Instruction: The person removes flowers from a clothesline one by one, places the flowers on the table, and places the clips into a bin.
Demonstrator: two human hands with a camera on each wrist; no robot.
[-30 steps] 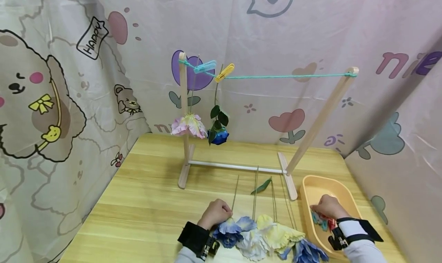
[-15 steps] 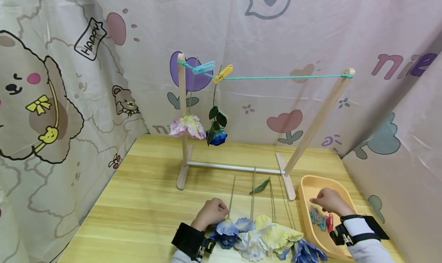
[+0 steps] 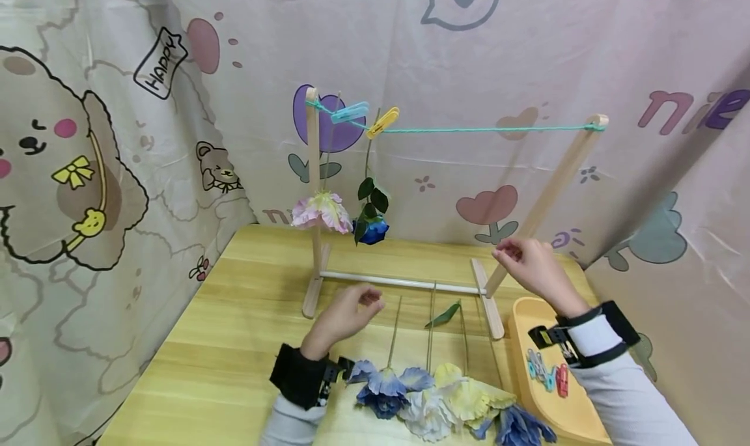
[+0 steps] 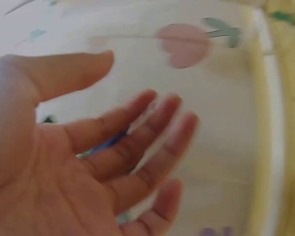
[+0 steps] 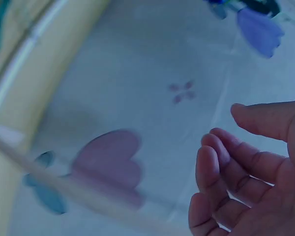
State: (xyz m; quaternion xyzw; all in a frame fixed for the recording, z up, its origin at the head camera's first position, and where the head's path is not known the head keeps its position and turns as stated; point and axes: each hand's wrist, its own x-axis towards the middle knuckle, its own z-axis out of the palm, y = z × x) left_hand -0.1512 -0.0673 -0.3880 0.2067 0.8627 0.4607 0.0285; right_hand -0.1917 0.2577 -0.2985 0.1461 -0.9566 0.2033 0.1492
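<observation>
My left hand hovers over the table left of the flower stems, its palm bare and fingers spread in the left wrist view. Raised beside the stand's right post, my right hand is empty, its fingers loosely bent and thumb apart in the right wrist view. On the teal line, a blue clothespin holds a pink flower upside down. Beside it a yellow clothespin holds a blue rose. Along the front lie a blue flower, a white flower, a yellow flower and another blue flower.
The wooden stand's left post and right post carry the line; a white rod joins their feet. A yellow tray at the right holds several clothespins. Printed curtains surround the wooden table.
My right hand has risen out of the tray to the right post. My left hand has left the blue flower's stem and moved up and slightly left.
</observation>
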